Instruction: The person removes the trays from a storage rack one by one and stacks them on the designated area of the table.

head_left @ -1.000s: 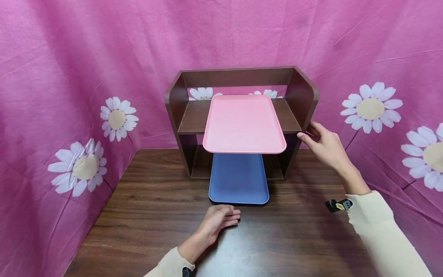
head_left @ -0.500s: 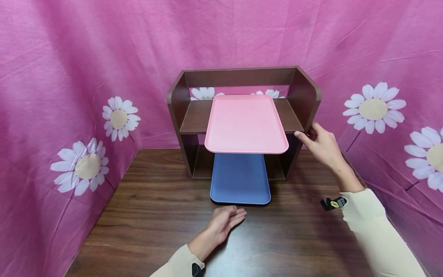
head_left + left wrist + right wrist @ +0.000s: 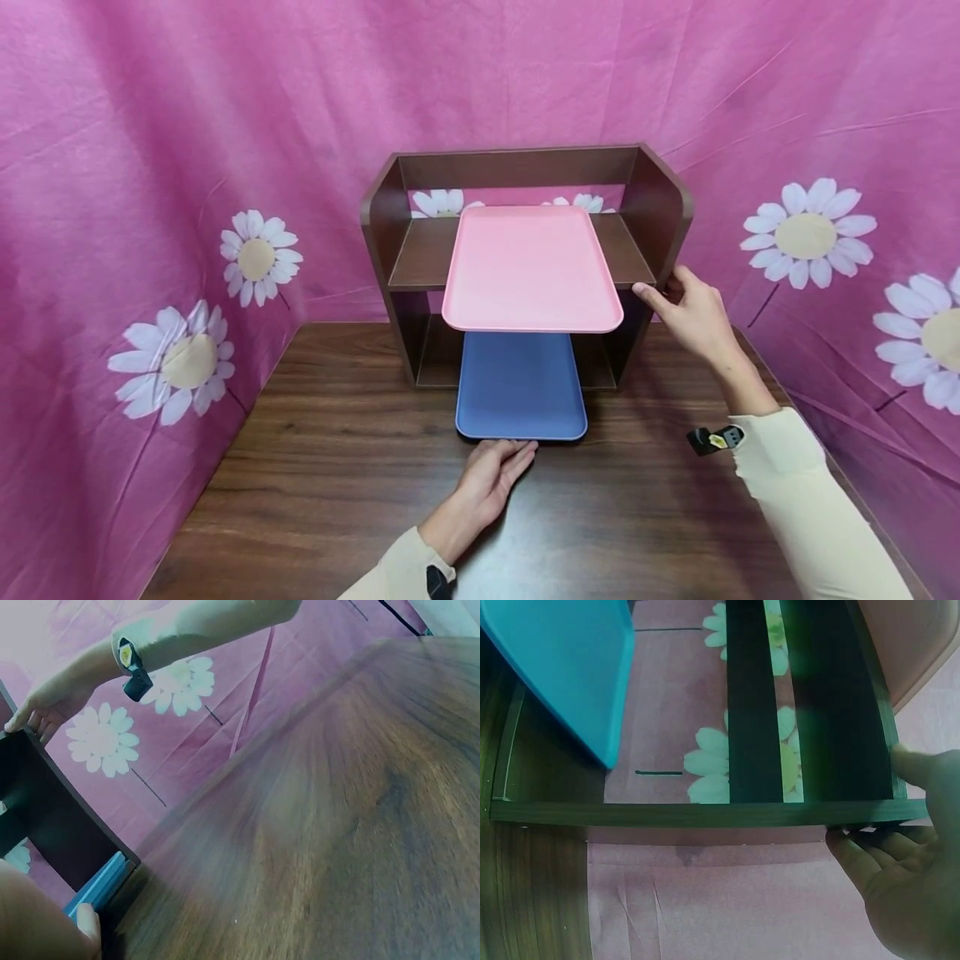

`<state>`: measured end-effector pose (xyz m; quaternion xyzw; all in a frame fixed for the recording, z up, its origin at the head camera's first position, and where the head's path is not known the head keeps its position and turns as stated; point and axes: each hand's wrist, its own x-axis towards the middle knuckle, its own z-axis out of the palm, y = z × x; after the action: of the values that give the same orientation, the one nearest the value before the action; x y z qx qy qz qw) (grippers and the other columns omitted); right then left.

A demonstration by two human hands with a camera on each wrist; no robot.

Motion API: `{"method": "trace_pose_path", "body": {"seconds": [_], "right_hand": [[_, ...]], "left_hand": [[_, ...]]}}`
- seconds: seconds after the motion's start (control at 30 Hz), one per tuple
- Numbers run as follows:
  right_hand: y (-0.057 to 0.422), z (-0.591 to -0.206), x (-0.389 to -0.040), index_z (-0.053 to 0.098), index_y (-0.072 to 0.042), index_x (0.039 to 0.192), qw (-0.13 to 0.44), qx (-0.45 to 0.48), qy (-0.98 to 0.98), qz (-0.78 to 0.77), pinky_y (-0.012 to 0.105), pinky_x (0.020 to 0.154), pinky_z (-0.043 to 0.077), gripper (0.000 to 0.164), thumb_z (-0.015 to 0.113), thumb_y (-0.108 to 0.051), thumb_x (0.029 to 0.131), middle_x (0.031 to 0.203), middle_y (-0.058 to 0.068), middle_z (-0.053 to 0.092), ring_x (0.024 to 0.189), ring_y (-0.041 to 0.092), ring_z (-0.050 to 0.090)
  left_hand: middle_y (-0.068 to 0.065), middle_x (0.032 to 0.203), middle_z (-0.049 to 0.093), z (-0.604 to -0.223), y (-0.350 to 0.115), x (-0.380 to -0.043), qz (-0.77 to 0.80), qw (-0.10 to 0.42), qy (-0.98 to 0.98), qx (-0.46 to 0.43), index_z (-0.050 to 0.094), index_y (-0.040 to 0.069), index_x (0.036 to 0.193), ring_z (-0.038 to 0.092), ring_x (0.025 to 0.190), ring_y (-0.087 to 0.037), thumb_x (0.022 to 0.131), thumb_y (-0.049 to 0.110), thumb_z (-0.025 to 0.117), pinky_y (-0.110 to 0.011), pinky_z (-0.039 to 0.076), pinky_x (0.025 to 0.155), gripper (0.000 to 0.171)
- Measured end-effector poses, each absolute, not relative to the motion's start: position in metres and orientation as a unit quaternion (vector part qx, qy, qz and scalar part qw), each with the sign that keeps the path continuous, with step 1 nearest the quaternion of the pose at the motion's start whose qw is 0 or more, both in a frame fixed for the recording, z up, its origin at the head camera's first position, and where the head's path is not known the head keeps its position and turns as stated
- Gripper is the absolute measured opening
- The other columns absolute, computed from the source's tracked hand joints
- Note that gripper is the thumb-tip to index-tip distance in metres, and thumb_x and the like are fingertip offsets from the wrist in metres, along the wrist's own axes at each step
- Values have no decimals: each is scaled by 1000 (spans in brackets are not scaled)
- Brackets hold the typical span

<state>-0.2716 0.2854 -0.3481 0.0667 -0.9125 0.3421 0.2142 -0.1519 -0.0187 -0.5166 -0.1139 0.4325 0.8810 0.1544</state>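
Note:
A blue tray (image 3: 521, 387) lies on the lower level of a brown two-tier shelf (image 3: 678, 204), its front part sticking out over the table. My left hand (image 3: 487, 479) is at the tray's front edge, palm turned upward, with nearly straight fingers touching that edge. On the upper level lies a pink tray (image 3: 532, 271), which also juts out past the shelf front. My right hand (image 3: 693, 317) grips the shelf's right side panel. In the right wrist view the thumb (image 3: 911, 766) rests at the board's inner side, and the other fingers lie along its outer face.
The shelf stands at the back of a dark wood-grain table (image 3: 315, 467). Behind and on both sides hangs a pink curtain (image 3: 525, 75) with large white daisies. A black wrist device (image 3: 712, 440) is worn at the right cuff.
My left hand has moved forward and slightly right, from just short of the blue tray to its front edge. The right hand keeps its hold on the side panel, and both trays stay put.

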Motion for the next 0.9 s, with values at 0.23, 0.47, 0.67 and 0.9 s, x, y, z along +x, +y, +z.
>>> {"method": "trace_pose_path", "body": {"seconds": [0.23, 0.47, 0.67, 0.9], "right_hand": [[283, -347, -271, 64, -3, 116, 219, 57, -913, 339, 26, 69, 42, 42, 69, -44, 104, 100, 20, 77, 79, 13, 55], [278, -348, -270, 61, -2, 114, 220, 51, -912, 343, 29, 70, 42, 39, 67, -39, 105, 93, 20, 75, 76, 16, 58], [275, -349, -269, 61, 0, 116, 217, 48, -911, 348, 33, 73, 43, 39, 66, -37, 106, 96, 22, 75, 83, 26, 60], [279, -349, -270, 62, -2, 120, 209, 44, -911, 351, 34, 74, 44, 46, 66, -45, 104, 102, 25, 77, 87, 29, 62]], "left_hand": [[-23, 129, 54, -513, -14, -153, 895, 124, 408, -127, 32, -7, 131, 53, 143, -47, 103, -5, 47, -52, 44, 124, 32], [-40, 159, 21, -510, -11, -155, 922, 83, 352, -135, 10, -10, 145, 23, 154, -61, 106, -6, 42, -58, 35, 127, 51], [-39, 169, 12, -508, -11, -156, 935, 70, 318, -139, -4, -9, 158, 18, 158, -57, 107, -6, 42, -60, 30, 129, 68], [-28, 144, 42, -506, -9, -160, 938, 33, 303, -165, 24, -8, 142, 48, 146, -41, 104, -9, 51, -52, 40, 126, 46]]}}
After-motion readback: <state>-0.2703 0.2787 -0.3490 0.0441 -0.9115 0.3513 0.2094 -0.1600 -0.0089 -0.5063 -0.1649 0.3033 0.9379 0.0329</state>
